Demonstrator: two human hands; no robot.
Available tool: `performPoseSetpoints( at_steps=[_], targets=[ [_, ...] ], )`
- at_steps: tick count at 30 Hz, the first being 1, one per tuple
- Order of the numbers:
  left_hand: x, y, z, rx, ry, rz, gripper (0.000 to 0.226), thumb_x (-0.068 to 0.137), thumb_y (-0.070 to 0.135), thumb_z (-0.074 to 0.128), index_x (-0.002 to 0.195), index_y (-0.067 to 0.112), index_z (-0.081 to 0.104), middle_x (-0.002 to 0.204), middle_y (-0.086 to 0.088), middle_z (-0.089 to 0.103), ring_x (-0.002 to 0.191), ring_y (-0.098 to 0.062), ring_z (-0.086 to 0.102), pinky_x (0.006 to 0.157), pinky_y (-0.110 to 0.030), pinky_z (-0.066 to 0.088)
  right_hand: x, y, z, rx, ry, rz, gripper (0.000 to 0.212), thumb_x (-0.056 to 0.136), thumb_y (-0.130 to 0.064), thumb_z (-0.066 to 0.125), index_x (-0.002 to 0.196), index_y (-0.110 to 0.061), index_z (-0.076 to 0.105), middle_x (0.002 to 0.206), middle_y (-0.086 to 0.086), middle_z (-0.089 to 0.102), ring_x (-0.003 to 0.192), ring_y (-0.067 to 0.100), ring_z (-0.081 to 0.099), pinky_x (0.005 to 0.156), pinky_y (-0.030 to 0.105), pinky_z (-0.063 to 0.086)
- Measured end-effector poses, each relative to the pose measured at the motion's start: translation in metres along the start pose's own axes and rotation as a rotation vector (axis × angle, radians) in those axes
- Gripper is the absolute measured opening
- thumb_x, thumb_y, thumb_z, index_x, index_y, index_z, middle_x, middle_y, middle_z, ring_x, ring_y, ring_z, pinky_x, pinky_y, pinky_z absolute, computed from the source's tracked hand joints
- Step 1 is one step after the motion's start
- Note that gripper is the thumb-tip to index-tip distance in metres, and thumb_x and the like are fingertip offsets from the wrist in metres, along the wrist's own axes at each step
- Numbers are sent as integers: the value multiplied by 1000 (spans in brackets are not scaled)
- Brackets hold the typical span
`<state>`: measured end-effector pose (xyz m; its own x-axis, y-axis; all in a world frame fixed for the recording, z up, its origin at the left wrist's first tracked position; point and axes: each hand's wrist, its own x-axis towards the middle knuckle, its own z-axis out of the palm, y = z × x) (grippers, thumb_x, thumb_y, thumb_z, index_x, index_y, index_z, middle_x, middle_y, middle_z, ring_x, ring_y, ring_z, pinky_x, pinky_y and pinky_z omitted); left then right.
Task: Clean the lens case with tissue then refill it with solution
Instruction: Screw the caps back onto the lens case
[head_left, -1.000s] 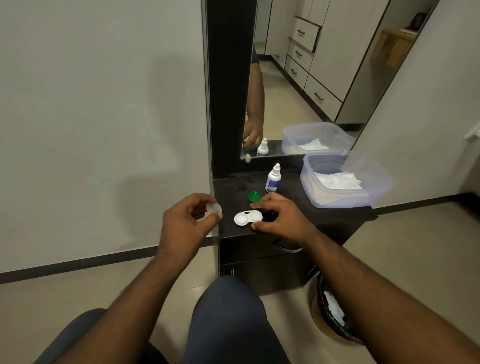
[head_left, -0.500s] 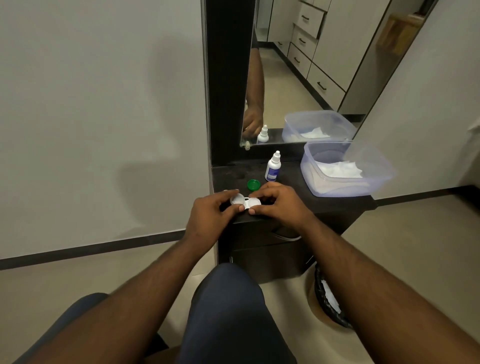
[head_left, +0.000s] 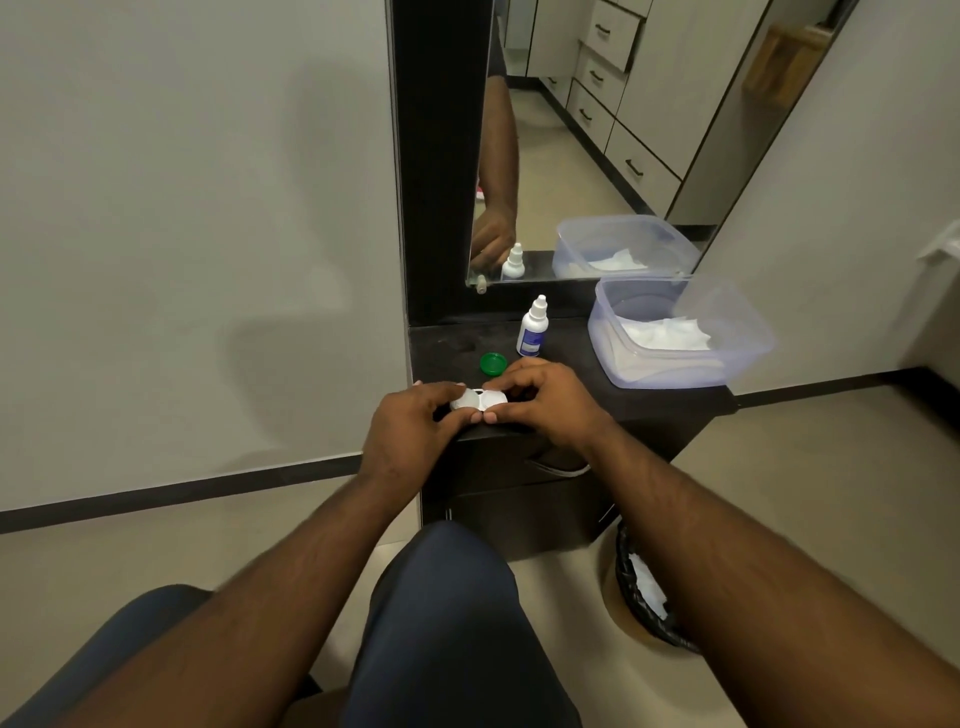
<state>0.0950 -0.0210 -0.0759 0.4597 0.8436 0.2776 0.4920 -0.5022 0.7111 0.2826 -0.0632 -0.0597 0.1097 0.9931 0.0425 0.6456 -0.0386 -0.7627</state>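
A white lens case (head_left: 491, 400) lies at the front edge of the dark dresser top (head_left: 571, 374). My left hand (head_left: 410, 431) pinches a white cap (head_left: 465, 401) down onto the case's left well. My right hand (head_left: 545, 405) holds the case's right side between thumb and curled fingers. Just behind the hands, a green cap (head_left: 493, 362) lies loose. The white solution bottle (head_left: 533, 332) with a blue label stands upright further back.
A clear plastic tub (head_left: 748, 343) with white tissues sits at the right of the dresser top. A mirror (head_left: 597, 156) rises behind. A bin with a black liner (head_left: 631, 597) stands on the floor to the right. My knees are below.
My left hand carried the white cap from the left over to the case and now sets it on the left well. My right hand stayed on the case.
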Motion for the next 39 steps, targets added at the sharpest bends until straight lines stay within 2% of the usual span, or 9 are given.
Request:
performPoseSetpoints(
  at_steps=[6, 10, 16, 19, 28, 30, 34, 37, 39],
  targets=[
    [-4, -2, 4, -85, 66, -15, 32, 81, 18, 74, 111, 8, 70, 111, -7, 72, 103, -17, 66, 100, -21, 40, 1, 0, 0, 29, 4, 2, 35, 69, -18, 82, 102, -20, 73, 97, -9, 64, 93, 7, 60, 84, 20, 49],
    [-4, -1, 7, -44, 86, 16, 30, 81, 18, 74, 109, 8, 72, 106, -8, 73, 96, -19, 67, 92, -28, 50, 2, 1, 1, 39, 9, 2, 34, 68, -19, 83, 100, -21, 73, 97, -10, 65, 93, 7, 61, 84, 21, 50],
    [-2, -1, 3, -16, 61, 68, 31, 81, 17, 75, 109, 7, 71, 107, -9, 72, 97, -20, 66, 90, -34, 53, 2, 0, 0, 28, -11, 16, 35, 69, -19, 81, 103, -20, 72, 98, -12, 63, 93, 5, 59, 80, 15, 47],
    [-4, 0, 9, 29, 82, 39, 30, 82, 21, 74, 108, 7, 71, 103, -10, 72, 92, -21, 65, 84, -36, 54, 2, 0, 0, 22, -5, 10, 35, 69, -20, 82, 102, -20, 72, 98, -11, 64, 93, 5, 60, 81, 18, 48],
    [-4, 1, 15, 120, 158, 34, 25, 76, 25, 77, 76, 6, 61, 75, -8, 57, 71, -17, 46, 60, -30, 37, 3, 0, 0, 2, -10, 3, 33, 71, -19, 80, 103, -17, 72, 97, -11, 63, 93, 7, 60, 82, 20, 48],
    [-4, 1, 14, 121, 140, 59, 27, 76, 28, 77, 77, 7, 59, 78, -6, 56, 73, -17, 47, 61, -28, 37, 3, 0, -1, 7, -5, 3, 33, 71, -18, 80, 102, -17, 73, 95, -13, 63, 92, 7, 60, 81, 19, 48],
    [-7, -1, 12, 49, 85, 62, 19, 84, 19, 70, 97, 6, 66, 94, -10, 68, 84, -22, 60, 74, -36, 52, 2, -1, 0, 12, -3, 13, 34, 69, -19, 81, 102, -17, 73, 95, -12, 64, 91, 6, 61, 81, 19, 49],
    [-6, -1, 9, 48, 76, 55, 16, 84, 20, 71, 90, 7, 67, 86, -9, 67, 79, -21, 59, 70, -40, 51, 2, -1, 1, 22, 5, 12, 35, 67, -19, 83, 101, -17, 73, 96, -10, 65, 92, 8, 61, 83, 22, 50],
    [-4, 2, 8, 84, 86, 42, 18, 82, 22, 73, 83, 7, 63, 80, -4, 61, 76, -20, 54, 64, -33, 44, 3, 0, 1, 27, 10, 15, 34, 68, -19, 82, 101, -17, 73, 95, -10, 65, 92, 8, 61, 83, 23, 50]
  ],
)
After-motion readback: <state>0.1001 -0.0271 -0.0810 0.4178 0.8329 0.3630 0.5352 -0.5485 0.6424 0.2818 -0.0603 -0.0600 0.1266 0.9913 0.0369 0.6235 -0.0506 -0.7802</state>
